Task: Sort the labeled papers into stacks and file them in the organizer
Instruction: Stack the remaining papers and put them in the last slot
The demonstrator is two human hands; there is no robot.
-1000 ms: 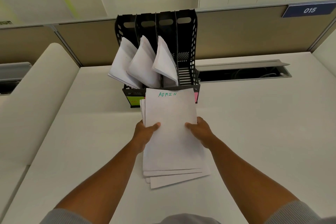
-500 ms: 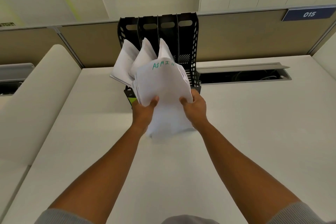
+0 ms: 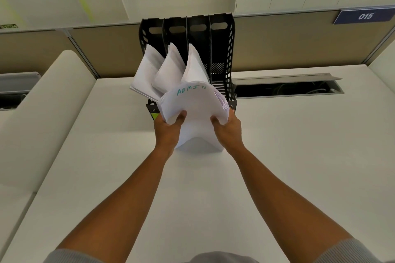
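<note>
Papers fill three of the four slots of the black organizer (image 3: pixel 222 53) at the back of the white desk (image 3: pixel 277 156): one leaning sheaf each in the left slot (image 3: pixel 147 70), the second (image 3: pixel 171 68) and the third (image 3: pixel 195 66), while the rightmost slot shows only its ribbed floor. Just in front of it, the left hand (image 3: pixel 168 129) and right hand (image 3: pixel 228 129) each clasp a side of the stack (image 3: pixel 192 109) marked "ADMIN", bowed between them, its lower edge near the desk.
</note>
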